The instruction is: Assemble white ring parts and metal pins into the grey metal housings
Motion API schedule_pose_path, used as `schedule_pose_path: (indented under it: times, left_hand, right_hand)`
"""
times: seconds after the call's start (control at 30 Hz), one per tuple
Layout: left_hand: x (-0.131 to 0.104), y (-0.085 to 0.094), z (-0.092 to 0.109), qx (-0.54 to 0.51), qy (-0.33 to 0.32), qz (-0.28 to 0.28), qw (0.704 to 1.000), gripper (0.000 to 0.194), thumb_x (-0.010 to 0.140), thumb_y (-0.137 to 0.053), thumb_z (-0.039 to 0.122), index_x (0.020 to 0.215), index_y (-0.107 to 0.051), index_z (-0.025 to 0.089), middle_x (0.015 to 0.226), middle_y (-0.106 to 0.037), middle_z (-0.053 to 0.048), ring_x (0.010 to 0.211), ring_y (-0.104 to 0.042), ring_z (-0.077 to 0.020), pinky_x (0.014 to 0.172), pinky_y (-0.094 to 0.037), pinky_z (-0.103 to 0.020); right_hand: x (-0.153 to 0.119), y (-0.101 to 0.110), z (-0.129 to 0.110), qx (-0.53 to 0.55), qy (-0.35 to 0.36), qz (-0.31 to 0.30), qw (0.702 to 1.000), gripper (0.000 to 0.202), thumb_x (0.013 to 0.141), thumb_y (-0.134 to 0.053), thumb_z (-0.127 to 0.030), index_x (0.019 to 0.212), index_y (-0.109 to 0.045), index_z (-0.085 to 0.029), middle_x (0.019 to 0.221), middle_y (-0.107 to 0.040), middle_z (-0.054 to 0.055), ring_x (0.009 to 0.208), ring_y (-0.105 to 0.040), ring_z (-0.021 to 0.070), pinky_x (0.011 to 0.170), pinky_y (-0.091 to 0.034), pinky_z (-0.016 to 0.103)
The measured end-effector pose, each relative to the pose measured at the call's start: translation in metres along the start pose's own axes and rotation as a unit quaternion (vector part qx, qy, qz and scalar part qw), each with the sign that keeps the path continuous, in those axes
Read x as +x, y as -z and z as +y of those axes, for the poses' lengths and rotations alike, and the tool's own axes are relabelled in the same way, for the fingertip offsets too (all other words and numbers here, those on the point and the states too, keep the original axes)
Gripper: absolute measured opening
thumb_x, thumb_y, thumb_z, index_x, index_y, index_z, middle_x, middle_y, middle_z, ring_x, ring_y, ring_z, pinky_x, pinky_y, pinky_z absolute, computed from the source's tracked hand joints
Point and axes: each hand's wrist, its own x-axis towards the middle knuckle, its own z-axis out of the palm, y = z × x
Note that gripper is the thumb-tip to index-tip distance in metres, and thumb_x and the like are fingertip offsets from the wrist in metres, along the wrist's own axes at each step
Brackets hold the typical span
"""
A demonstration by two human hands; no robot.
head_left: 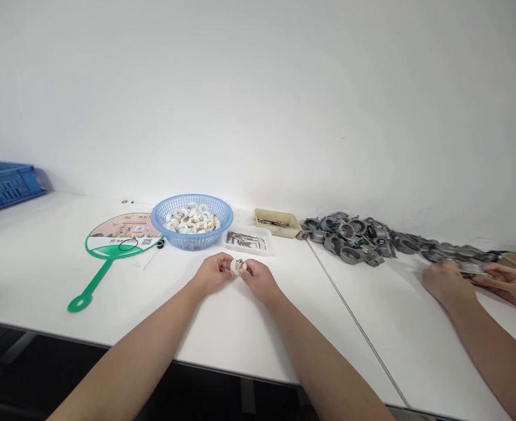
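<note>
Between my two hands is a small round white part [237, 266] with a bit of metal on its upper side. My left hand [215, 273] pinches its left edge, and the fingers of my right hand [259, 279] close on its right edge. Just beyond them stands a shallow clear tray [264, 248] with thin dark metal strips. Behind and left of my hands, a blue plastic basket [192, 241] holds many similar white parts [192, 219].
A green-handled fan [92, 286] lies on the left, a blue crate [10, 184] farther left. Behind the tray sits a beige box [295, 225]. Grey ring-shaped parts [350, 240] are heaped along the wall to the right, where a co-worker's hands [449, 280] handle one. A seam [354, 318] crosses the table.
</note>
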Motion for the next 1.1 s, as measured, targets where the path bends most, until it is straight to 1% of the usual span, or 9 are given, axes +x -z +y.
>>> schedule_pose_path:
  times: [0.23, 0.4, 0.53, 0.6, 0.73, 1.0, 1.1]
  left_hand:
    - [-0.0006, 0.0001, -0.0004, 0.007, -0.004, 0.0, 1.0, 0.029, 0.062, -0.066, 0.018, 0.09, -0.061, 0.013, 0.068, -0.056, 0.001, 0.055, -0.045, -0.0075, 0.053, -0.035, -0.019]
    - [-0.0022, 0.0002, 0.0042, 0.014, -0.002, -0.005, 1.0, 0.027, 0.062, -0.066, 0.017, 0.088, -0.061, 0.013, 0.071, -0.06, -0.001, 0.059, -0.049, -0.0092, 0.055, -0.037, -0.019]
    - [-0.0026, 0.0018, 0.0062, 0.018, 0.003, 0.004, 1.0, 0.027, 0.062, -0.069, 0.02, 0.087, -0.061, 0.013, 0.069, -0.058, 0.0, 0.057, -0.047, -0.0085, 0.053, -0.036, -0.018]
    - [-0.0025, 0.0022, 0.0063, 0.014, 0.007, 0.006, 1.0, 0.028, 0.061, -0.07, 0.021, 0.086, -0.061, 0.012, 0.067, -0.057, 0.001, 0.056, -0.046, -0.0078, 0.052, -0.036, -0.018]
    - [-0.0022, 0.0013, 0.0062, -0.001, 0.01, 0.008, 1.0, 0.029, 0.062, -0.069, 0.023, 0.087, -0.059, 0.012, 0.064, -0.055, 0.001, 0.053, -0.045, -0.007, 0.049, -0.033, -0.017]
    - [-0.0014, 0.0015, 0.0037, -0.008, 0.014, 0.011, 1.0, 0.03, 0.061, -0.07, 0.022, 0.087, -0.059, 0.013, 0.067, -0.057, 0.0, 0.055, -0.046, -0.0076, 0.051, -0.034, -0.017]
    - [-0.0013, 0.0015, 0.0033, -0.008, 0.015, 0.012, 1.0, 0.031, 0.061, -0.07, 0.023, 0.088, -0.059, 0.013, 0.067, -0.057, 0.001, 0.055, -0.046, -0.0077, 0.052, -0.035, -0.018]
  right_hand:
    - [0.0, -0.0013, 0.001, 0.018, -0.006, -0.001, 1.0, 0.019, 0.074, -0.047, -0.034, 0.063, -0.048, -0.018, 0.059, -0.042, -0.004, 0.056, -0.037, 0.0106, 0.052, -0.029, 0.021]
    - [0.0002, -0.0026, 0.0017, 0.044, -0.006, 0.0, 0.999, 0.019, 0.07, -0.053, -0.036, 0.065, -0.051, -0.018, 0.059, -0.044, -0.004, 0.056, -0.039, 0.0103, 0.051, -0.031, 0.021]
    - [-0.0005, -0.0032, 0.0009, 0.057, -0.007, -0.005, 0.998, 0.019, 0.068, -0.058, -0.036, 0.069, -0.056, -0.017, 0.061, -0.046, -0.003, 0.056, -0.04, 0.0104, 0.05, -0.033, 0.021]
    - [-0.001, -0.003, 0.0007, 0.06, -0.006, -0.009, 0.998, 0.018, 0.067, -0.058, -0.034, 0.072, -0.058, -0.017, 0.062, -0.046, -0.003, 0.056, -0.041, 0.0104, 0.05, -0.033, 0.021]
    - [-0.0012, -0.002, 0.0019, 0.058, -0.002, -0.011, 0.998, 0.014, 0.063, -0.056, -0.024, 0.075, -0.06, -0.017, 0.061, -0.046, -0.003, 0.057, -0.042, 0.0107, 0.051, -0.034, 0.02]
    - [0.0007, -0.0033, 0.0076, 0.055, 0.002, -0.011, 0.998, 0.03, 0.056, -0.045, -0.012, 0.08, -0.062, -0.019, 0.068, -0.05, -0.002, 0.062, -0.046, 0.0118, 0.056, -0.036, 0.021]
    - [0.0007, -0.0036, 0.0081, 0.052, 0.003, -0.009, 0.999, 0.03, 0.055, -0.043, -0.012, 0.078, -0.062, -0.019, 0.066, -0.05, -0.002, 0.061, -0.046, 0.0121, 0.056, -0.036, 0.022]
